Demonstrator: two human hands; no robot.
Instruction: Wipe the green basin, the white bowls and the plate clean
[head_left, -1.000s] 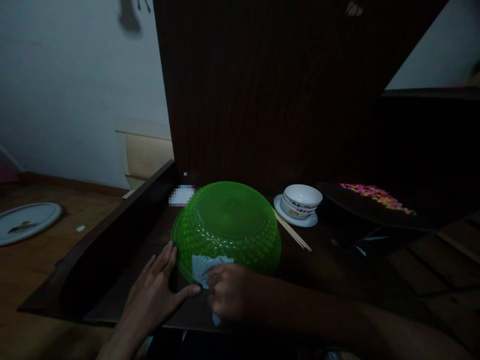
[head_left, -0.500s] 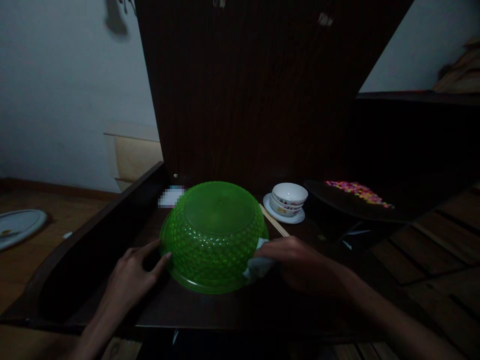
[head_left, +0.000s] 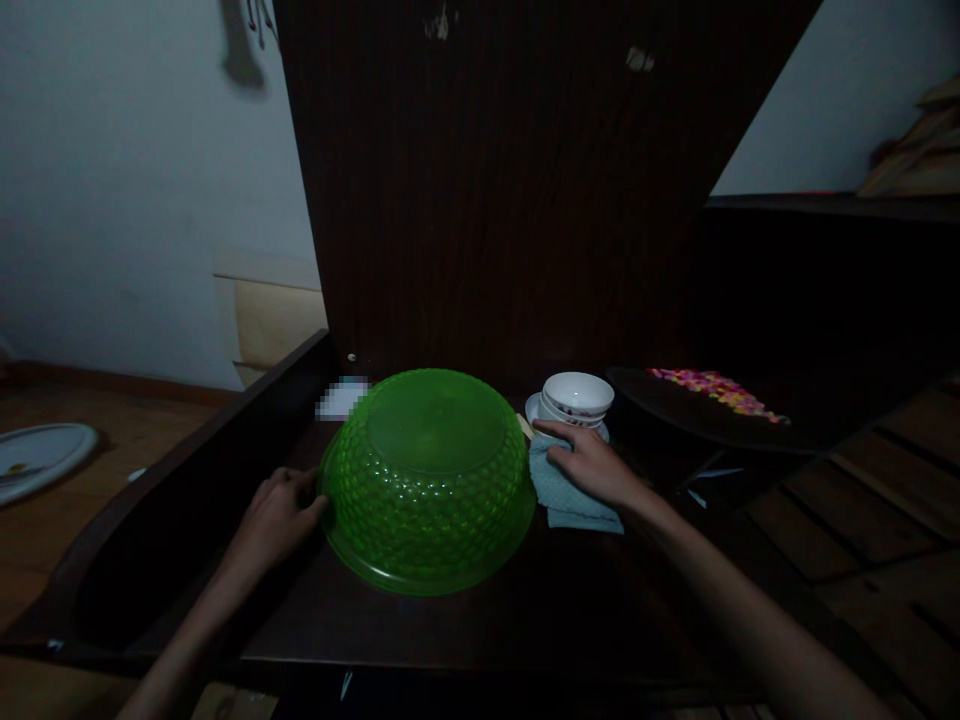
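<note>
A green textured plastic basin (head_left: 439,470) lies upside down on the dark wooden surface (head_left: 375,635). At its left rim my left hand (head_left: 281,515) grips the edge, thumb in front and the other fingers partly hidden behind. My right hand (head_left: 589,462) is right of the basin, holding a light blue-grey cloth (head_left: 574,500) that hangs below the fingers. Just behind that hand, a stack of white bowls (head_left: 577,393) stands on a white plate (head_left: 532,407). Wooden chopsticks (head_left: 524,427) show only in part between basin and cloth.
A dark board rises behind the basin, and a raised side edge (head_left: 202,480) runs along the left. To the right is a dark seat-like surface with a pink and yellow patterned item (head_left: 716,390). A white round dish (head_left: 45,460) is at the far left.
My right hand has moved up and right, away from the basin's side, with the cloth now spread out below it. The chopsticks are now mostly covered. My left hand stays at the left rim.
</note>
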